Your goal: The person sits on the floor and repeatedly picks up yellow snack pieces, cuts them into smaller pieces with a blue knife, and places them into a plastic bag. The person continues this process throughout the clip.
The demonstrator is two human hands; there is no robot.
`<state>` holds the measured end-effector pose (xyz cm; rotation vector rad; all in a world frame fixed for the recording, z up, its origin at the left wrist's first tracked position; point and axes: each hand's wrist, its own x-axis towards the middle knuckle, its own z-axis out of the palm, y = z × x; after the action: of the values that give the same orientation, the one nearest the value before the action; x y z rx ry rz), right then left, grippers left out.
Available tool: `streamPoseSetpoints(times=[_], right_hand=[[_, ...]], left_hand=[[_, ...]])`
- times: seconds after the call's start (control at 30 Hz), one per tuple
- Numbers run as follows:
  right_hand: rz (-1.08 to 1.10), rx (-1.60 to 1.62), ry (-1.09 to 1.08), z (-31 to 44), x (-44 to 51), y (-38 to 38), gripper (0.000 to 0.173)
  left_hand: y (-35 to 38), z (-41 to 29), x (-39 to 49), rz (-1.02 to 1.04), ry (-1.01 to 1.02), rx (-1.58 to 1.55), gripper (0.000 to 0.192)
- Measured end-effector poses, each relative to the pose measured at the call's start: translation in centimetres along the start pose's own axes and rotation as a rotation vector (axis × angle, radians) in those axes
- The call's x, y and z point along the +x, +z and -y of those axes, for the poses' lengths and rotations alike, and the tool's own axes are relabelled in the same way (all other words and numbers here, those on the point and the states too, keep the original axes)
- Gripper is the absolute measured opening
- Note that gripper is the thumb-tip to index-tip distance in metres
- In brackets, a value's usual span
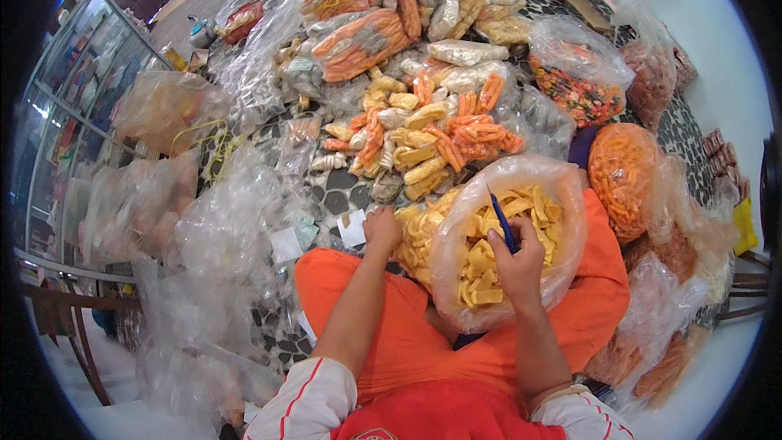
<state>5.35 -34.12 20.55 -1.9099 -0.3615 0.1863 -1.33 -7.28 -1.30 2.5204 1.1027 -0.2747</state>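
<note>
My right hand (pixel 522 256) holds a slim blue pointed tool (pixel 502 219), a cutter or a pen, above a large open plastic bag (pixel 447 263). Yellow crinkled snack pieces (pixel 479 272) fill this bag, which rests between my crossed legs. My left hand (pixel 383 229) is lowered beside the bag's left side, next to a white paper slip (pixel 350 230) on the floor. Its fingers curl away from view, so whatever they may hold is hidden. Just beyond lies a heap of small filled snack packets (pixel 421 134), orange, yellow and white.
Larger bundles of packed snacks (pixel 363 43) are piled farther back. Loose clear plastic bags (pixel 226 226) cover the floor at left, by a glass display cabinet (pixel 73 110). At right stand a bag of orange snacks (pixel 623 174) and a bag of colourful pieces (pixel 577 88).
</note>
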Motion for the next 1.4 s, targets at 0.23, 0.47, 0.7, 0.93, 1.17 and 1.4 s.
streamPoseSetpoints(times=[0.23,0.47,0.7,0.93,1.17,1.4], right_hand=[[0.053,0.093,0.060,-2.3,0.0,-1.4,0.018],[0.007,0.225,0.114,-2.9,-1.4,-3.3,0.034],[0.028,-0.004,-0.133,-0.2,-4.4,-5.3,0.043],[-0.046,-0.066,-0.377,1.5,-4.3,-6.7,0.048],[-0.002,-0.151,-0.366,1.1,-4.3,-6.5,0.048],[0.152,-0.219,-0.250,1.5,-6.7,-6.5,0.047]], left_hand=[[-1.4,1.4,-0.2,0.065,-0.013,-0.359,0.041],[-9.5,-4.2,-5.1,0.055,0.201,-1.573,0.038],[-13.8,-14.4,-11.2,0.427,0.365,-1.995,0.062],[-10.7,-18.7,-13.5,0.280,0.368,-1.733,0.058],[-9.8,-18.6,-13.7,0.053,0.464,-1.491,0.050],[-11.1,-18.8,-13.1,0.141,0.435,-1.637,0.050]])
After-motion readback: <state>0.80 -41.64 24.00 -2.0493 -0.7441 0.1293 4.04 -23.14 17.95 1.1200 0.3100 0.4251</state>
